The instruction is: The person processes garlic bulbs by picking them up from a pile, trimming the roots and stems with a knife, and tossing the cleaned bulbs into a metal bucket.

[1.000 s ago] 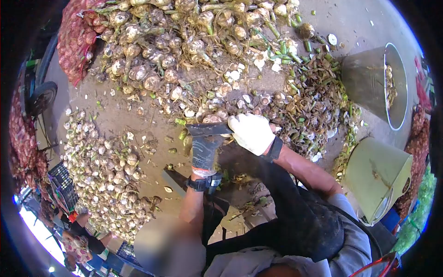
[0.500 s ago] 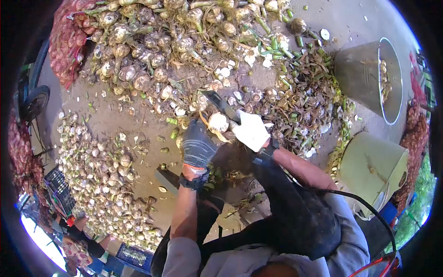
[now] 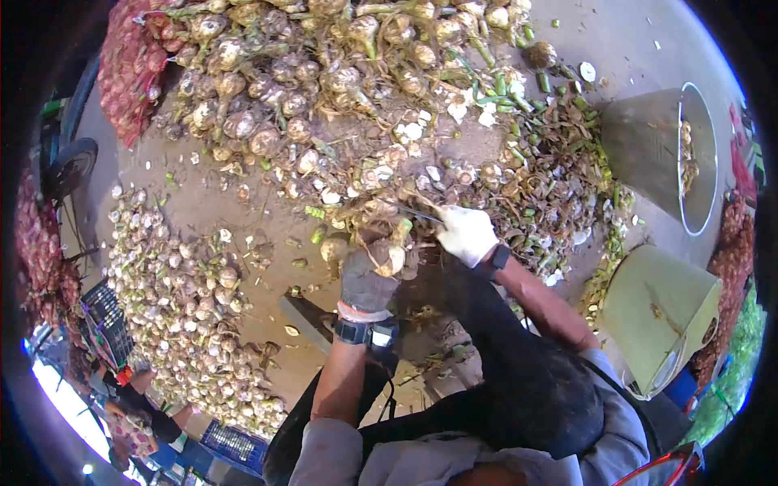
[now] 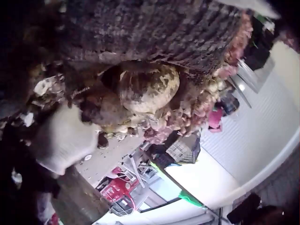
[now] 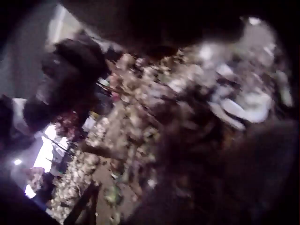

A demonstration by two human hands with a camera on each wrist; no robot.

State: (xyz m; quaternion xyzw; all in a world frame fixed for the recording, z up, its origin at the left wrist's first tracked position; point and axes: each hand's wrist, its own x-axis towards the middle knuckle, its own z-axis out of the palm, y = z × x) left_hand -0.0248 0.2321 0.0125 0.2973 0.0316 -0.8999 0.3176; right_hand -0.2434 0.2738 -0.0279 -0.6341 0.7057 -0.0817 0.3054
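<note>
My left hand (image 3: 366, 282), in a dark grey knit glove, grips a garlic bulb (image 3: 391, 256) with a stem and dry, dirty skins. Another rounded bulb (image 3: 334, 248) shows beside its fingers. In the left wrist view a soil-stained garlic bulb (image 4: 150, 89) sits against the ribbed glove. My right hand (image 3: 468, 235), in a white glove, holds a knife (image 3: 420, 213), its blade seen nearly edge-on and pointing toward the garlic. The knife's handle is hidden in the glove. The right wrist view is blurred and dark.
Untrimmed garlic (image 3: 324, 73) lies heaped ahead, trimmed bulbs (image 3: 178, 300) at left. Cut stems and skins (image 3: 551, 170) spread to the right, near a grey bucket (image 3: 648, 150) and a pale green bucket (image 3: 652, 308). A red mesh sack (image 3: 126, 77) stands far left.
Half a second ago a pale bulb showed between the hands; now the left hand holds stemmed, dirty garlic. The knife has turned from broadside to nearly edge-on, and the right hand has shifted slightly right.
</note>
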